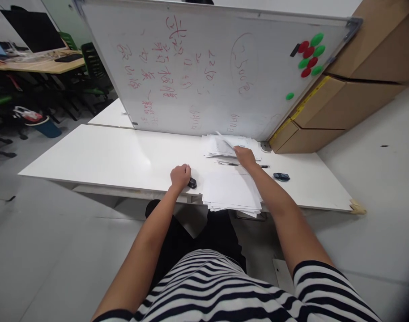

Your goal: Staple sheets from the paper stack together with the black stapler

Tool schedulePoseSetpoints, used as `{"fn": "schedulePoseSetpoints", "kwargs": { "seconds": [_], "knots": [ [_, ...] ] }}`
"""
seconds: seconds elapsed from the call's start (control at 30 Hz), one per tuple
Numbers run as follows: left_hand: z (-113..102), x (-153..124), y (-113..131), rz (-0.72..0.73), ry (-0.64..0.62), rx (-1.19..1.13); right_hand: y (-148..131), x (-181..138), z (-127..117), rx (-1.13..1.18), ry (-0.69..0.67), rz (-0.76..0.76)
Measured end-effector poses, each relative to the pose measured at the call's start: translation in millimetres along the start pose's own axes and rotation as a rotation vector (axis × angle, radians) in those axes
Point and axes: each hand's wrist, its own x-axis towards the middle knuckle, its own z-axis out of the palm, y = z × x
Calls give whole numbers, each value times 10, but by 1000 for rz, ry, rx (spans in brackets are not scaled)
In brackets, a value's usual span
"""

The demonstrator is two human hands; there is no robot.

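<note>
My right hand (244, 156) pinches a sheet of paper (225, 139), lifted at a tilt over a stack of printed papers (219, 150) at the foot of the whiteboard. Nearer me, a second stack of white paper (229, 192) overhangs the table's front edge. Between the stacks lies a dark pen (264, 166), partly behind my right wrist. My left hand (181, 175) rests closed on the white table (124, 156), left of the near stack. Beside its fingers is a small black object (192, 183); I cannot tell whether the hand grips it.
A whiteboard (207, 71) with red writing and round magnets stands along the table's back. Cardboard boxes (362, 103) are stacked at the right. On the table's right part lies a dark blue packet (281, 177). A blue bin (45, 127) stands on the floor at left.
</note>
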Motion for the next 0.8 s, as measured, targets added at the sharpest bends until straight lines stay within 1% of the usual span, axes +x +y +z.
{"fn": "schedulePoseSetpoints", "kwargs": {
  "seconds": [0.13, 0.43, 0.6, 0.8],
  "knots": [
    [4, -2, 2, 5, 0, -5, 6, -11, 12, -12, 9, 1],
    [4, 3, 10, -3, -1, 31, 108, 45, 178, -5, -46, 17],
    [-3, 3, 6, 2, -6, 28, 181, 138, 166, -33, -87, 2],
    [1, 2, 16, -15, -6, 33, 260, 337, 119, -110, -160, -69]
  ]
}}
